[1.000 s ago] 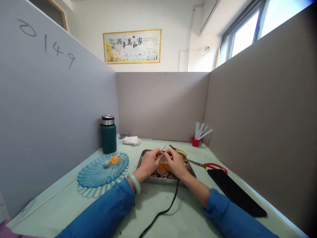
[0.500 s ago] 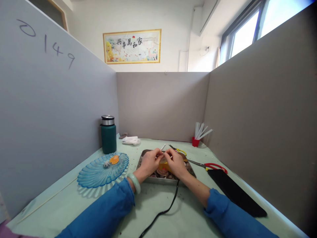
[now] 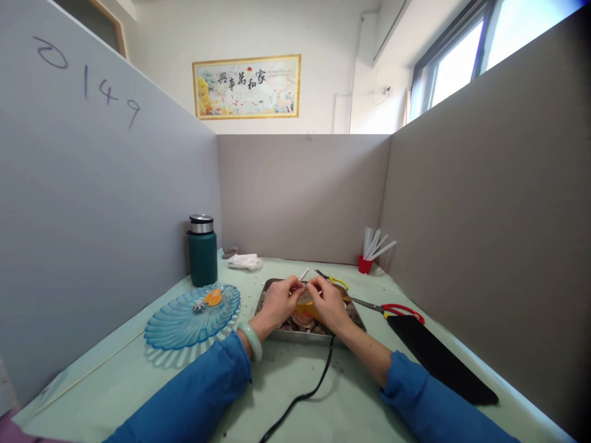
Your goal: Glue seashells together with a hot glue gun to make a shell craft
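Note:
Over a metal tray (image 3: 295, 336) my left hand (image 3: 281, 299) and my right hand (image 3: 327, 301) are drawn close, fingertips almost meeting. Each hand is closed in a pinch. Whatever sits between the fingertips is too small to make out. Shells or shell-like pieces (image 3: 302, 320) lie in the tray beneath the hands, with something orange-yellow (image 3: 310, 309) among them. Just beyond the fingertips shows a small white stick (image 3: 304, 274). A pale green bangle (image 3: 250, 341) circles my left wrist.
To the left are a blue shell-shaped plate (image 3: 184, 323) holding an orange piece (image 3: 213, 298), and a green flask (image 3: 202, 258). On the right lie red-handled scissors (image 3: 401, 311), yellow-handled scissors (image 3: 339, 282) and a black strip (image 3: 443, 360). A red cup (image 3: 364, 265) holds white sticks. A black cable (image 3: 305, 394) runs forward.

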Available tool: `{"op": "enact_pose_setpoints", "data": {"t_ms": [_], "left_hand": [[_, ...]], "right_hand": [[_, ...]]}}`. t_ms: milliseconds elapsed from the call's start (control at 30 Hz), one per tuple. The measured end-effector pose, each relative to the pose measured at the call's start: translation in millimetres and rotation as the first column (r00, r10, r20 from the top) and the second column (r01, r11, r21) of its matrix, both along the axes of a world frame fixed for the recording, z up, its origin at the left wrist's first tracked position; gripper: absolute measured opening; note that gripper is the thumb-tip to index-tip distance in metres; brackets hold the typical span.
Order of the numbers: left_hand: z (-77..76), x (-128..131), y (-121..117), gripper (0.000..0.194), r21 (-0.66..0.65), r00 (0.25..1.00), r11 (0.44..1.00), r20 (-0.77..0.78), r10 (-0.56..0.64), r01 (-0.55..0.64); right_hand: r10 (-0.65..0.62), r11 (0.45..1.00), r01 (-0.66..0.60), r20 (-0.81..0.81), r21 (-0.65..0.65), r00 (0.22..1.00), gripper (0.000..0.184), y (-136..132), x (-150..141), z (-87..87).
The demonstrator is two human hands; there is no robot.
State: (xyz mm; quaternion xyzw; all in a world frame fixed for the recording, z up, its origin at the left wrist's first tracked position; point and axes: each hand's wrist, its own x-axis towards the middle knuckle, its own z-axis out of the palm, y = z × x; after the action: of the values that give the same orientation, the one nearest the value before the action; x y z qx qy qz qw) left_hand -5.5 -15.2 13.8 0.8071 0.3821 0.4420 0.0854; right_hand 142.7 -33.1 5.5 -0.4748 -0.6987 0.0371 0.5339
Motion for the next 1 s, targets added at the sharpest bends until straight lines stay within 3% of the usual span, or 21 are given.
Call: {"op": "enact_pose_setpoints", "data": {"t_ms": [1000], "left_hand": [[4.3,0.8,-6.4,0.020,0.034,0.999,0.999,-0.045,0.002,-0.001]], "right_hand": [[-0.011,1.000,0.011,0.025,0.004,1.000,0.017,0.7,0.6,-1.1]]}}
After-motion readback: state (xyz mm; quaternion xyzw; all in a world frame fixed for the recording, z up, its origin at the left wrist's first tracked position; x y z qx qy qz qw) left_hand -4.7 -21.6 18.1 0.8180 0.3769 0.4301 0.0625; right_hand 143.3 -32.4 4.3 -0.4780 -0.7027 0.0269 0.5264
